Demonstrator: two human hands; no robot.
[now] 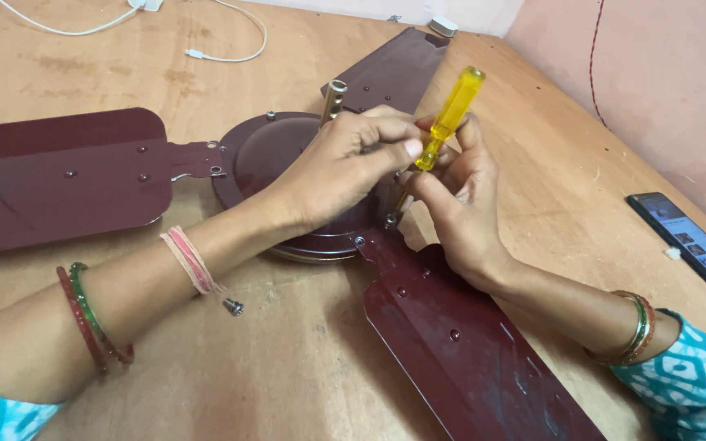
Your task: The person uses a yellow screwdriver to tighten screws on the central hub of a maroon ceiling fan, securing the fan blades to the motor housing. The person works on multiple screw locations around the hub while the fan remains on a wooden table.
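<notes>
Both hands close on one tool: the right hand (459, 204) wraps its fingers about the lower shank of the yellow-handled screwdriver (449, 116), and the left hand (345, 167) pinches the same tool from the other side, thumb and forefinger at the base of the handle; neither hand is free. The tool's long axis runs slantwise, handle up and away to the right, tip down and toward the person; the tip meets a screw (390, 219) at the rim of the fan motor housing (275, 155), just where the near blade (459, 343) is bolted on; so the work lies directly below the grip, not beside it. The right hand is the lower and nearer to the screw; the left sits above it. A loose screw (234, 307) lies on the table (288, 367) under the left wrist. Farther off, the left blade (59, 180) and the far blade (394, 69) spread out from the housing; a brass-coloured shaft (334, 100) stands behind the left hand. A phone (688, 242) lies well apart on the right; white cables (230, 53) lie at the far edge.
</notes>
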